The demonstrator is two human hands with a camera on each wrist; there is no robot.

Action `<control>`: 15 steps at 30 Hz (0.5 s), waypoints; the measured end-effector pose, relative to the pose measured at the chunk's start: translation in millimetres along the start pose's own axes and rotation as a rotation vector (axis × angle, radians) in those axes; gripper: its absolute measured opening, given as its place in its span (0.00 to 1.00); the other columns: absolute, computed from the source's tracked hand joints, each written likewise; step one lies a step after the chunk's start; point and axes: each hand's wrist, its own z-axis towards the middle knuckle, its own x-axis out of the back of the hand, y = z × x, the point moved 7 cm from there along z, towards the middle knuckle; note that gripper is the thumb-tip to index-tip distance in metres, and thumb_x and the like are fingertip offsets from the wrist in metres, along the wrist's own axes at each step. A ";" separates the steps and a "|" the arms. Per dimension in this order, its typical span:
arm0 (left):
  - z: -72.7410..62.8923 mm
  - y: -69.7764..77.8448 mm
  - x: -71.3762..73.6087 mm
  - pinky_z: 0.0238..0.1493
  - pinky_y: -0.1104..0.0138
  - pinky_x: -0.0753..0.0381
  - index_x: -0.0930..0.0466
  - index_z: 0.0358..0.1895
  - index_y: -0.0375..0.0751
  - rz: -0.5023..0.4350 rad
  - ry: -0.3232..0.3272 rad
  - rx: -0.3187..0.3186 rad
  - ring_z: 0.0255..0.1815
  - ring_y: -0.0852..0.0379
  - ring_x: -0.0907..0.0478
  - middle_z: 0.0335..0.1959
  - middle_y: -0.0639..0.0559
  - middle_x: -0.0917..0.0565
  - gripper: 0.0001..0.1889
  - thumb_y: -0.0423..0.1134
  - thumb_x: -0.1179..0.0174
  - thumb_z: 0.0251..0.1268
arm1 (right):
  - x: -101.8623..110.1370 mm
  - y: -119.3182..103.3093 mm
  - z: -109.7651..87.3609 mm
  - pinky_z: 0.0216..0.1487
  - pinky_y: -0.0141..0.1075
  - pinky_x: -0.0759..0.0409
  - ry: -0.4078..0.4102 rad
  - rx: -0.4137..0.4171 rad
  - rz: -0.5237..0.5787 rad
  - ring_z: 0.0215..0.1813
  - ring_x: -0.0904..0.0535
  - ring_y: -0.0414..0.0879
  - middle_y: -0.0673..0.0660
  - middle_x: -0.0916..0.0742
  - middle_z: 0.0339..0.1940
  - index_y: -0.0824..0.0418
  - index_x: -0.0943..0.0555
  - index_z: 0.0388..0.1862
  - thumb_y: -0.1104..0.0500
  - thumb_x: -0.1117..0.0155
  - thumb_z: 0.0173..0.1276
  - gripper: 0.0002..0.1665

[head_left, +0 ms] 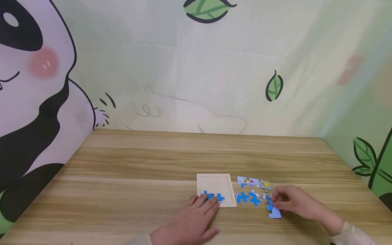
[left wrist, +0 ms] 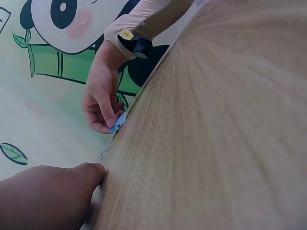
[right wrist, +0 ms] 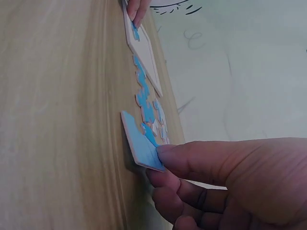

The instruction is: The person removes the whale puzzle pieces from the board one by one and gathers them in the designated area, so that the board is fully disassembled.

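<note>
Between thumb and fingers my right hand (head_left: 298,203) pinches a light-blue puzzle piece (right wrist: 138,143), which tilts up from the table in the right wrist view. My left hand (head_left: 191,221) lies flat, its fingertips over blue puzzle pieces (head_left: 221,198) in the lower part of a wooden puzzle frame (head_left: 232,190). The fingers partly hide these pieces. Right of the frame, loose blue pieces (head_left: 255,198) lie in a row. Above them is a row of paler pieces (head_left: 242,180), one with a yellow sun (head_left: 266,184).
The wood-grain table (head_left: 137,160) reaches back to a wall hanging (head_left: 171,75) printed with leaves and a panda (head_left: 73,112). A dark band with a yellow label (left wrist: 126,34) sits on the right wrist.
</note>
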 end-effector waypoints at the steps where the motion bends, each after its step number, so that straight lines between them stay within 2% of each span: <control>1: 0.2 -0.1 0.0 0.65 0.55 0.29 0.35 0.70 0.46 0.001 -0.001 0.000 0.69 0.50 0.33 0.71 0.53 0.32 0.33 0.64 0.63 0.72 | -0.1 0.7 -0.2 0.24 0.27 0.26 0.004 -0.007 -0.005 0.24 0.30 0.29 0.45 0.22 0.23 0.64 0.22 0.34 0.62 0.36 0.64 0.05; 10: 0.8 -0.1 -2.7 0.66 0.55 0.30 0.36 0.71 0.46 0.018 -0.047 0.005 0.70 0.50 0.34 0.72 0.53 0.33 0.34 0.65 0.66 0.73 | 0.5 2.2 -2.0 0.29 0.26 0.29 0.046 -0.020 -0.103 0.28 0.31 0.28 0.45 0.21 0.25 0.59 0.22 0.32 0.60 0.33 0.61 0.06; 15: 0.8 1.0 -1.1 0.65 0.57 0.28 0.35 0.70 0.46 0.051 -0.040 0.003 0.69 0.50 0.33 0.71 0.53 0.32 0.34 0.64 0.65 0.73 | 1.9 -1.0 -2.2 0.29 0.26 0.28 0.067 -0.002 -0.131 0.28 0.31 0.28 0.44 0.21 0.25 0.58 0.21 0.31 0.59 0.32 0.61 0.06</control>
